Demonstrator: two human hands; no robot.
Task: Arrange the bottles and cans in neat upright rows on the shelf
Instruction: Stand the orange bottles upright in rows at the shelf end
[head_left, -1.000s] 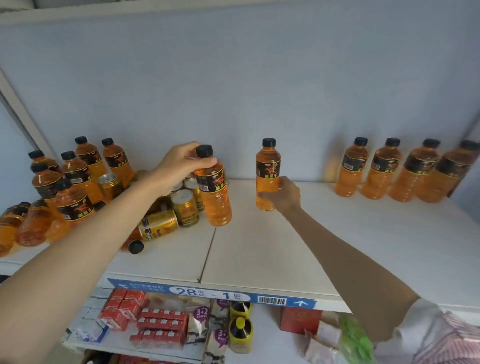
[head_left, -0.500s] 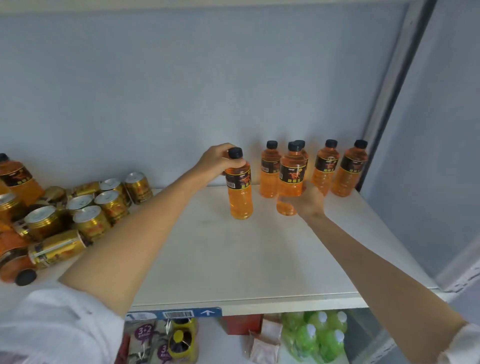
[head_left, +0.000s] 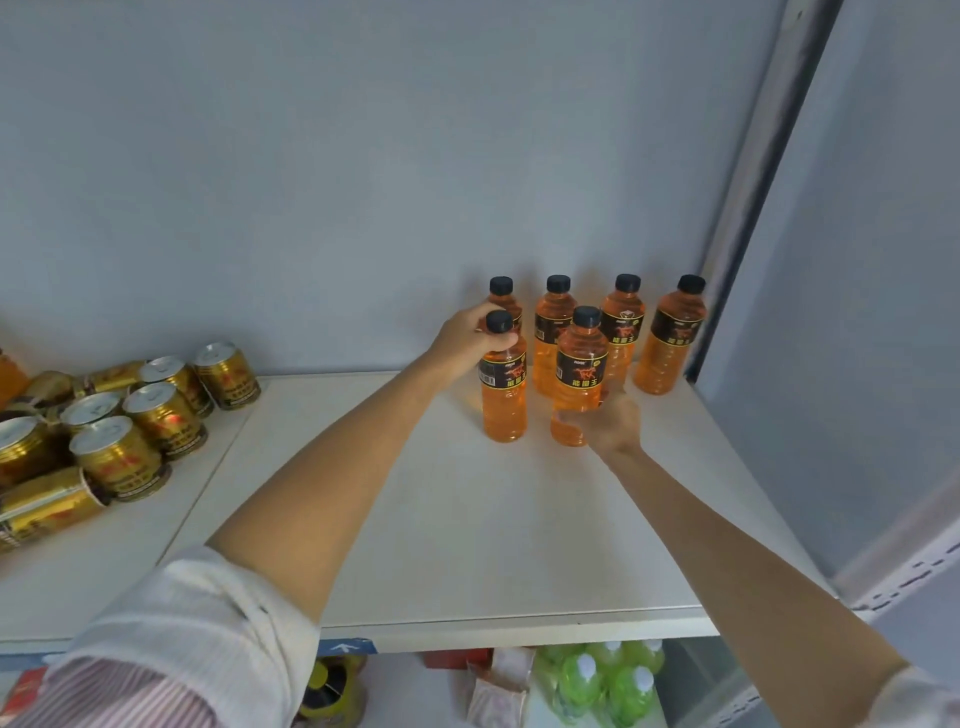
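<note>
On the white shelf, two orange bottles are held upright in front of a back row of four bottles standing against the wall at the right end. The left bottle is gripped at its neck, just under the black cap, by the closed left hand, while the right bottle is clasped low on its body by the right hand, fingers curled round it. Gold cans are clustered at the shelf's left end, most upright, a few lying on their sides.
</note>
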